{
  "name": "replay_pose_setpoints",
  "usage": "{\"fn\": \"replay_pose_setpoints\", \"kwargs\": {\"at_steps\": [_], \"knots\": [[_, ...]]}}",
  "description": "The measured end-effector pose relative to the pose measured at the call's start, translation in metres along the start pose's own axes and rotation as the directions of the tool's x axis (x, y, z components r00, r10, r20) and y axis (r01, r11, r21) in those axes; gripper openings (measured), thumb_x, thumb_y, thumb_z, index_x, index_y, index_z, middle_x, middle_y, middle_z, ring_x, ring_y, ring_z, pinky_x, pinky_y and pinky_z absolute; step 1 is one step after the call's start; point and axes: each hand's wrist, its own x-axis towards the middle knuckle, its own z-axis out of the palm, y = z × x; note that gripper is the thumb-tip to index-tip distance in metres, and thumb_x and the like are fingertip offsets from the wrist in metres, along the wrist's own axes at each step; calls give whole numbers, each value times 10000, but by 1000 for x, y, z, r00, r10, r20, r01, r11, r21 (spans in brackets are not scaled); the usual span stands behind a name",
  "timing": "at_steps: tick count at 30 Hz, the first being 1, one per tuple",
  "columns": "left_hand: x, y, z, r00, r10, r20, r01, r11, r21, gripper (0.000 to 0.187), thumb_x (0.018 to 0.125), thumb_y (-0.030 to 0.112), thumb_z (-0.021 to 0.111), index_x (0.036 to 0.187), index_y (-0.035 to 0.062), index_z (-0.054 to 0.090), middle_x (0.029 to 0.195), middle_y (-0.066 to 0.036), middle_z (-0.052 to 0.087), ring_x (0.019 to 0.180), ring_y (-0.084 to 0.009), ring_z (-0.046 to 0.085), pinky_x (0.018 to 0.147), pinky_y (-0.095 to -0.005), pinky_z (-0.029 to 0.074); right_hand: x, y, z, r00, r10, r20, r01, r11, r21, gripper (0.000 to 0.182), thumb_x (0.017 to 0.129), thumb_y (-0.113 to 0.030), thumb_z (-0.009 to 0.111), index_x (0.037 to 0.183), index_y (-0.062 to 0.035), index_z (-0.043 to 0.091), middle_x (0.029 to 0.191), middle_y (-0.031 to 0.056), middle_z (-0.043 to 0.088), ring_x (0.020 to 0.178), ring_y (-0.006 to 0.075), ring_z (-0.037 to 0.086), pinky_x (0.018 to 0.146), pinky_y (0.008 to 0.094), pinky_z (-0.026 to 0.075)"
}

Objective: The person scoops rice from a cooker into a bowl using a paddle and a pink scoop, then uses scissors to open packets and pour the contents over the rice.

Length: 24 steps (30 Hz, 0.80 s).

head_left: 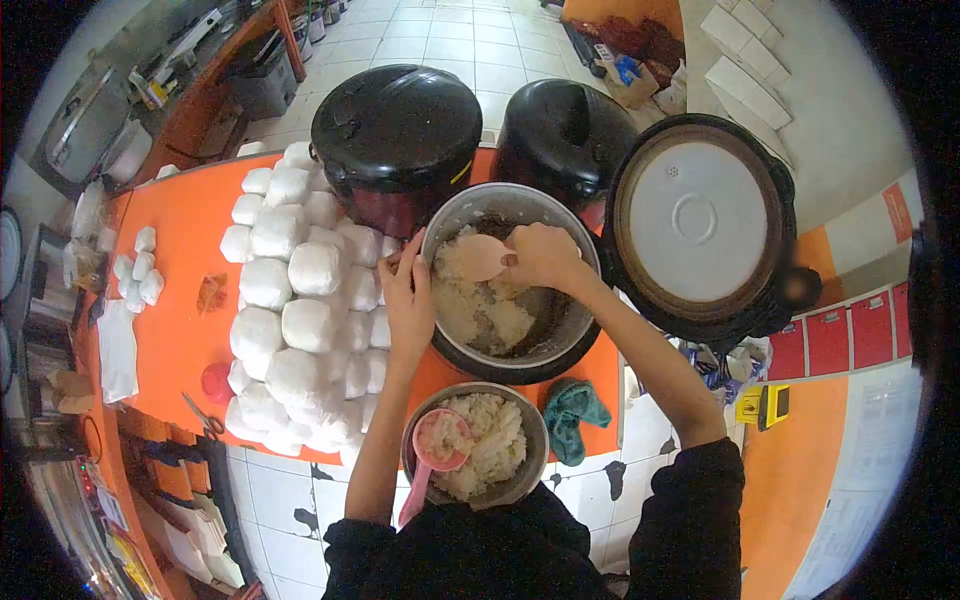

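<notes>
"Inside the metal pot (507,195), what's up w/ the paddle (482,257)?"

"Pale pink blade's over the rice (505,322), toward the pot's L side. Can't tell if it's touching."

"Who's got it?"

"R hand (545,257), fingers closed on the handle end, arm reaching over the pot's R rim."

"And L hand (407,298)?"

"At the pot's L rim, fingers pointing up & away. Can't tell if it's gripping or just resting there."

"What's nearest?"

"Bowl (539,440) of rice, just below the pot on the near side. Pink scoop (417,488) in it, rice in the cup, handle out over the rim toward the person. Green cloth (572,420) R of the bowl, by the table edge."

"Further out?"

"Big pile of white bundles (285,280) L of the pot, on the orange tbl (175,270). Scissors (206,415) past those, nr the edge. Two black lidded vessels (400,110) behind, plus a round lid (690,220) to the R, pale inner face showing."
</notes>
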Motion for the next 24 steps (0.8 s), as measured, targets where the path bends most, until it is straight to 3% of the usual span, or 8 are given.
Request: {"fn": "replay_pose_setpoints", "kwargs": {"at_steps": [2, 5, 8, 11, 14, 20, 23, 24], "knots": [[0, 0, 1, 1000, 19, -12, -19, 1000, -11, 344, 921, 218, 373, 1211, 109, 524, 1042, -215, 432, 990, -321, 444, 911, -384, 344, 3, 2, -1, 998, 38, 49, -42, 996, 84, 270, 703, -315, 632, 757, -53, 666, 710, 181, 621, 715, 325, 624, 646, 432, 478], [-1, -4, 4, 999, 13, -31, -14, 1000, -14, 339, 920, 217, 380, 1201, 108, 535, 1050, -214, 430, 985, -320, 448, 907, -377, 346, 12, 13, 25, 997, 40, 66, -62, 925, 375, 294, 684, -331, 644, 777, -55, 683, 719, 193, 623, 710, 337, 621, 631, 421, 468], [-1, 1, 2, 1000, -3, -25, 3, 1000, -14, 336, 920, 214, 382, 1200, 108, 536, 1041, -210, 432, 985, -322, 452, 905, -368, 346, 3, -9, 23, 993, 75, 92, -102, 933, 345, 272, 695, -315, 636, 781, -61, 680, 733, 202, 624, 757, 350, 627, 692, 433, 482], [-2, 6, 1, 999, -12, -32, 10, 999, -35, 334, 925, 218, 381, 1200, 109, 537, 1031, -204, 434, 981, -315, 449, 904, -362, 346, 0, 9, 40, 991, -53, 122, -14, 870, 493, 264, 719, -314, 617, 841, -89, 682, 732, 206, 617, 715, 348, 620, 656, 427, 471], [-1, 0, 2, 1000, -2, -24, 0, 998, -58, 334, 931, 226, 376, 1200, 110, 538, 1019, -195, 433, 974, -303, 444, 903, -359, 345, -13, 19, 33, 959, -281, -28, 241, 763, 600, 250, 756, -305, 599, 875, -99, 676, 701, 203, 605, 628, 293, 611, 603, 399, 454], [-2, -6, 2, 999, 27, -26, -29, 997, -72, 332, 934, 223, 381, 1203, 111, 539, 1003, -172, 432, 972, -283, 440, 906, -348, 339, -42, 27, 1, 944, -318, 86, 171, 695, 698, 253, 802, -246, 591, 964, -62, 655, 596, 88, 555, 554, 120, 501, 544, 299, 416], [-2, -5, 2, 1000, -13, -26, 11, 996, -93, 329, 931, 222, 392, 1198, 107, 544, 1010, -172, 436, 971, -280, 441, 906, -345, 337, -58, 29, -16, 932, -345, 112, 129, 605, 786, 304, 872, -235, 564, 1077, -16, 612, 593, -30, 452, 547, 49, 385, 486, 219, 333], [-2, -4, 2, 999, -5, -36, 2, 996, -92, 327, 931, 221, 395, 1197, 105, 546, 1011, -173, 439, 971, -280, 441, 906, -344, 338, -62, 29, -21, 931, -351, 100, 140, 597, 790, 304, 873, -237, 563, 1077, -17, 612, 592, -32, 445, 547, 50, 381, 483, 222, 333]]}}
